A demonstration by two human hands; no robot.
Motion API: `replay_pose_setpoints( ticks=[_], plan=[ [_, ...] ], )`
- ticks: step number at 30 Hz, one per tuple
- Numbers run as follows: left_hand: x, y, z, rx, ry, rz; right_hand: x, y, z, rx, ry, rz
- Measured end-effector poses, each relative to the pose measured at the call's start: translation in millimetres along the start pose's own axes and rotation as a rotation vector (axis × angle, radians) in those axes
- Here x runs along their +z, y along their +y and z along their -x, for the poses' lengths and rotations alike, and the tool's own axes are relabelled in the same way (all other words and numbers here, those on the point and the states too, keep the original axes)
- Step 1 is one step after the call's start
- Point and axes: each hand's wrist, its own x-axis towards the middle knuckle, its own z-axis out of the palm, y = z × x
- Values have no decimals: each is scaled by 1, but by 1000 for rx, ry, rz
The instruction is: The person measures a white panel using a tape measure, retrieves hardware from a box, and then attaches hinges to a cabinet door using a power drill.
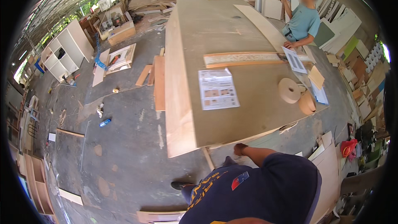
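Observation:
My right arm bends across my dark blue shirt, and my right hand hangs just off the front edge of a large plywood-topped table. Its fingers are too small and dark to read, and nothing shows clearly in it. My left hand is out of sight. On the tabletop nearest me lies a printed sheet with small pictures. Right of it sit a wide pale roll of banding and a browner roll. Behind the sheet lies a long narrow board with wood-coloured edges.
A co-worker in a teal shirt stands at the table's far right, one hand resting by another printed sheet. Planks lean along the table's left side. A white cabinet and a blue bottle are on the left floor.

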Motion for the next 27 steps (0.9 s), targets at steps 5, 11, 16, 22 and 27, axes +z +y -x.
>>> replay_pose_setpoints(
  ticks=[5,11,16,22,27],
  plan=[
    [-107,21,-118,42,80,49,43,-99,6,83,-131,1],
    [-200,71,-237,118,236,198,4,-233,-57,149,-210,-178],
    [-220,117,-382,11,58,553,-59,-328,-110,57,-69,-290],
    [-228,160,-540,71,177,314,-123,-447,-210,-116,189,-437],
    [-237,149,-596,-166,275,-31,-264,-607,-306,-457,462,-528]
  ],
)
